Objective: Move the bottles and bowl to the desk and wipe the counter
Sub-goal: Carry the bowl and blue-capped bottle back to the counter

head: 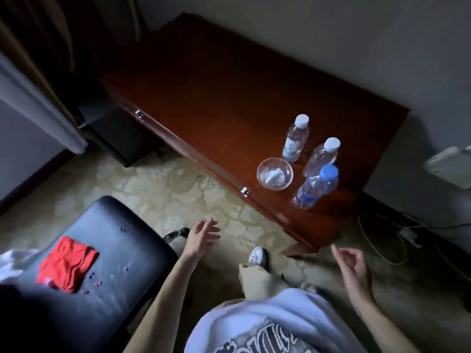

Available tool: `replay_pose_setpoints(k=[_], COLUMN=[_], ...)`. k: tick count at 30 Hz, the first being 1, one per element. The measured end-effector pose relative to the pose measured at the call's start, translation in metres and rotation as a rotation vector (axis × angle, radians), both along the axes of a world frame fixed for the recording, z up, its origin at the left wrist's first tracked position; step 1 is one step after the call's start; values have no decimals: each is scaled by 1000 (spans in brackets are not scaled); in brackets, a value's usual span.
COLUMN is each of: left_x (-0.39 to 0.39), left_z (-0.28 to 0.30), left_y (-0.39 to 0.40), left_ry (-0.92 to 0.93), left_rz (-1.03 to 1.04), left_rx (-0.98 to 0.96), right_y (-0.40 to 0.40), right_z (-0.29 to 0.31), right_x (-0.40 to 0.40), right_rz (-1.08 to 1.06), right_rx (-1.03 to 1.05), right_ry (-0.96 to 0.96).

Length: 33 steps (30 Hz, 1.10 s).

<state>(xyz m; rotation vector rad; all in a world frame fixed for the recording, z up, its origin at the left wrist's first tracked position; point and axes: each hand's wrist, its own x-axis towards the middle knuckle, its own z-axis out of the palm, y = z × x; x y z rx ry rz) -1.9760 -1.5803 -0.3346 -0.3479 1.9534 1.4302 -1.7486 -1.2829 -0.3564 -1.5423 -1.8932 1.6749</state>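
Three clear plastic bottles stand at the right end of a reddish-brown wooden counter (216,98): one with a white cap at the back (295,138), a second white-capped one (322,156), and a blue-capped one (314,187) nearest me. A clear glass bowl (274,173) holding white scraps sits just left of them, near the front edge. A folded red cloth (67,266) lies on a black padded seat (107,250) at lower left. My left hand (201,236) hovers open over the floor beside the seat. My right hand (354,268) hangs open, fingers loosely curled, below the counter's right corner.
Patterned carpet (163,189) covers the floor between seat and counter. Cables and a plug (407,234) trail along the wall at right. Small beads are scattered on the seat. My shoe (257,256) stands by the counter's corner. A curtain hangs at left.
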Motion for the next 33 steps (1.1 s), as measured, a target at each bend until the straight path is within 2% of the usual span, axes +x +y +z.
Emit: replay_pose_setpoints(k=[2,6,8,11,15,17,21,23,26,29,31,33], left_x=[-34,-88,-107,-130,-153,-157,-152,-158,-160,-142,-124,-108], left_z=[10,21,27,29,-6,-27,-30,-64,-74,-22,16,29], left_y=[44,112,135,158,174,179,189,184,181,183,184,194], left_ry=[64,166,217,300,363,303,273,213,139,117,13,-103], left_rz=[-113,-268,-334,-584,-794,-816,-797,-779,-787,-816,-854,-885], left_rx=[26,-2,-65,-221,-172,-136,-111,-93,-69,-47,-24,-22], right_y=[7,16,11,-1,-14,-19,-23,-26,-30,-40,-46,-58], right_z=[16,37,46,59,62,62,60,54,55,51,47,51], right_x=[-21,-58,-77,-108,-143,-153,-168,-169,-163,-141,-116,-85], right_rz=[-91,-77,-49,8,-53,-153,-300,-346,-435,-545,-638,-735], right_rx=[64,191,206,248,326,325,245,251,223,202,193,179], right_ry=[93,220,229,218,210,192,131,126,111,111,76,16])
